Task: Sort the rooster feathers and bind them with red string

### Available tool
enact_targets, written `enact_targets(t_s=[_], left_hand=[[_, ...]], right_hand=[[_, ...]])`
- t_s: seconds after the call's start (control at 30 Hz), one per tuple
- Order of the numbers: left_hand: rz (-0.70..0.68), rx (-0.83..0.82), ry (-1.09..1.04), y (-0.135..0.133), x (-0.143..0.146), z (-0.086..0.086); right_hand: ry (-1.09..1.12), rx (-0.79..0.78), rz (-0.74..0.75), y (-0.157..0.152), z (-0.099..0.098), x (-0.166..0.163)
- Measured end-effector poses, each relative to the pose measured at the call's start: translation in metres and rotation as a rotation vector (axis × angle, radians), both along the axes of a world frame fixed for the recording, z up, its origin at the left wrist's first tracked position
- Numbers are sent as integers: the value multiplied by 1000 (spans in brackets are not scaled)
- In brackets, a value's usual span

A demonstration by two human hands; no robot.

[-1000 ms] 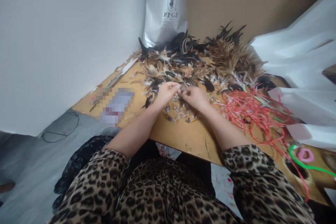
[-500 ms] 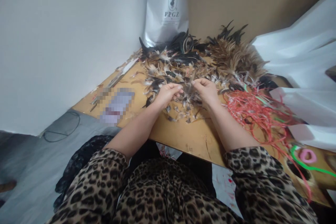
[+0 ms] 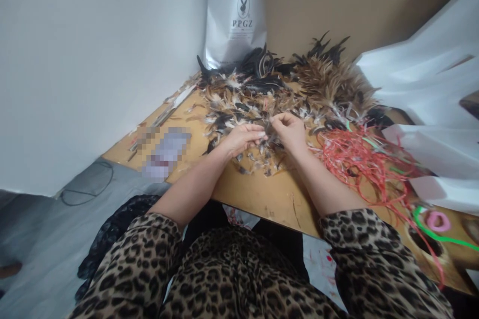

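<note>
A heap of brown, black and white feathers (image 3: pixel 269 84) covers the far half of a wooden table (image 3: pixel 262 194). My left hand (image 3: pixel 241 138) rests at the heap's near edge with its fingers pinched on small feathers. My right hand (image 3: pixel 290 130) is close beside it, fingers curled and pinching feathers too. The two hands almost touch over a patch of loose small feathers (image 3: pixel 262 159). Leopard-print sleeves cover my upper arms.
A tangle of red strips (image 3: pixel 359 159) lies right of my right hand, with a green strip (image 3: pixel 434 234) and a pink ring (image 3: pixel 436 220) further right. A white PPGZ bag (image 3: pixel 237 15) stands at the back. White sheets (image 3: pixel 430 89) pile at the right. A blurred flat item (image 3: pixel 166 152) lies left.
My right hand has moved from the near loose feathers up toward the heap, then back close to my left hand. My left hand has barely shifted.
</note>
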State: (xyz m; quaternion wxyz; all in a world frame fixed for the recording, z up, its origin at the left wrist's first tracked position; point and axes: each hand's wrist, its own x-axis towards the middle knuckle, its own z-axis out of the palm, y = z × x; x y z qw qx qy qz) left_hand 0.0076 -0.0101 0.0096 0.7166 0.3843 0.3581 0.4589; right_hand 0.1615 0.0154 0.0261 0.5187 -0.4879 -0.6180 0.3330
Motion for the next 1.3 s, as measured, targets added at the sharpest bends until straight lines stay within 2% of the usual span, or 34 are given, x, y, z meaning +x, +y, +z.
enact_targets(t_s=[0.1, 0.23, 0.43, 0.57, 0.83, 1.13, 1.23, 1.3], left_hand=[[-12, -16, -20, 1, 0, -1], [-36, 4, -102, 3, -2, -3], [-149, -9, -203, 1, -6, 0], [-235, -44, -219, -1, -7, 1], [-271, -97, -247, -2, -7, 1], [-291, -94, -264, -2, -7, 1], [-260, -71, -227, 0, -7, 0], [-183, -45, -166, 2, -7, -1]], right_hand=[[-7, -12, -7, -1, -1, -1], [170, -137, 54, 0, -2, -1], [438, -514, 573, -6, 0, 2], [465, -588, 729, -11, 3, 5], [466, -570, 716, -7, -3, 6], [471, -551, 721, -10, 2, 5], [488, -536, 690, -7, 1, 5], [508, -521, 620, -5, 1, 5]])
